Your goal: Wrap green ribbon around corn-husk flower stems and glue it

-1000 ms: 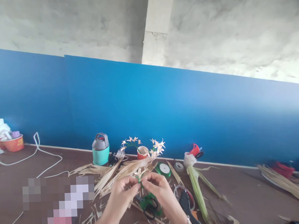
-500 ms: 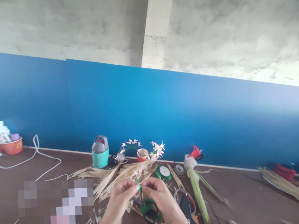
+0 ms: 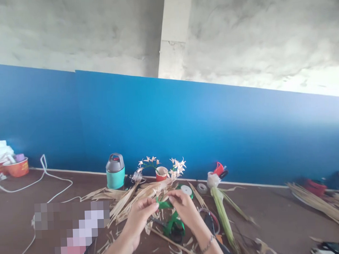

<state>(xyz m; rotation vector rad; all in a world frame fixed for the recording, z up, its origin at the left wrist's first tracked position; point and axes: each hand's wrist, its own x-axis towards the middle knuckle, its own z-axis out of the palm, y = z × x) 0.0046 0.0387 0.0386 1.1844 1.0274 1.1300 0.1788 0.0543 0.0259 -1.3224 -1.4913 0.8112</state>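
While left hand (image 3: 141,216), right hand (image 3: 183,208) pinch tape (image 3: 165,205), it's flat — ribbonlike (green).

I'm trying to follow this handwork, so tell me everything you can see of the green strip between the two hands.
The green strip is a bright green, thin, flat band, perhaps tape or ribbon. It spans the gap between the hands, roughly level, held up over the brown table. The left hand pinches one end, close below a pale flower; the right hand's fingertips hold the other side. Whether it runs on past the right hand cannot be seen.
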